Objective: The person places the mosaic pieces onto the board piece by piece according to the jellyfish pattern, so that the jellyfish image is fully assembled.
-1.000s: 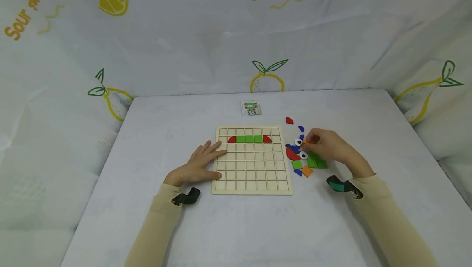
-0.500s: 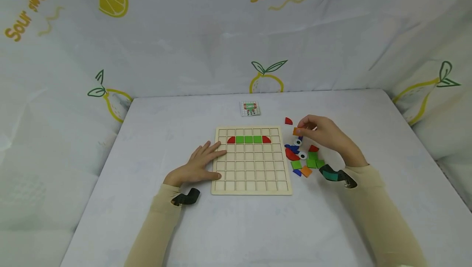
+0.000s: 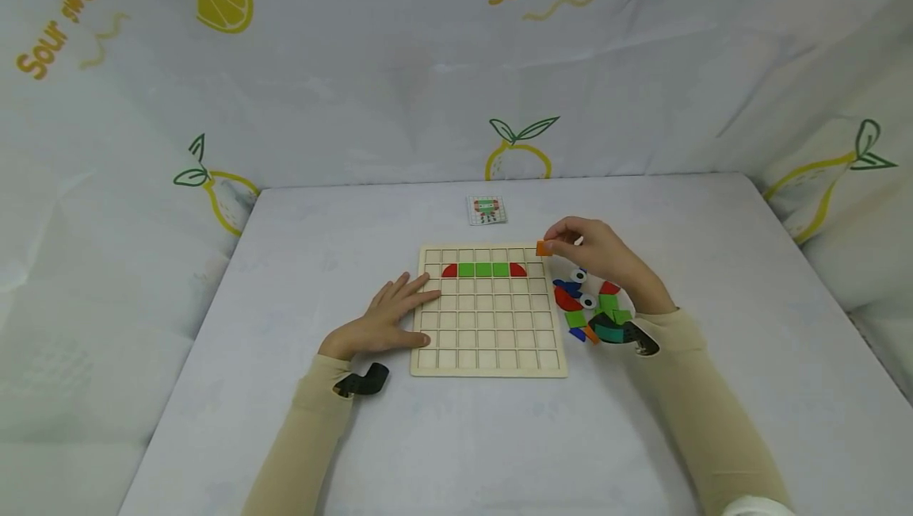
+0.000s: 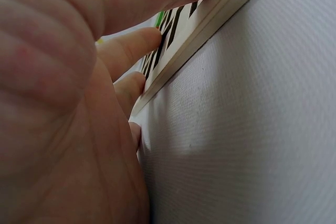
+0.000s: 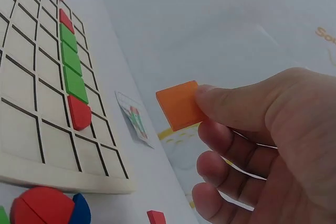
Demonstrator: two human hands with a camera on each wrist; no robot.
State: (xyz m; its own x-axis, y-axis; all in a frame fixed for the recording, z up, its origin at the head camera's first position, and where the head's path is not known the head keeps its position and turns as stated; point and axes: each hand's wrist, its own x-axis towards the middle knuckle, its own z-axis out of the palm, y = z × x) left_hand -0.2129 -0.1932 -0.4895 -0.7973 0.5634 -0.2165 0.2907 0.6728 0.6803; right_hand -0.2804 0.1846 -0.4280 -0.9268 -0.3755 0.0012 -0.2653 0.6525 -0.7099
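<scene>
Pinches one orange square (image 5: 179, 106) in the right hand (image 3: 602, 253), with the thumb clamped over one corner, and holds it off the counter (image 3: 492, 437). In the head view, keeps that square against the 1 o'clock corner of one wooden grid board (image 3: 492, 339), seven cells by seven. Rests the left hand (image 3: 378, 323) at the board's 9 o'clock edge, with fingers spread apart, touching with thumb and index finger.

Counts five pieces in the second row from the board's 12 o'clock edge: three green squares (image 3: 483, 270) side by side, between two red quarter-rounds (image 3: 517, 270), at 9 and 3 o'clock of them. Off the 3 o'clock edge, has a loose pile: two eye discs (image 3: 588, 302), at least three loose green tiles (image 3: 574, 319), one partly hidden orange piece (image 3: 592, 336), and several blue pieces (image 3: 576, 334) too overlapped to count. Beyond 12 o'clock, has one printed card (image 3: 487, 211).
</scene>
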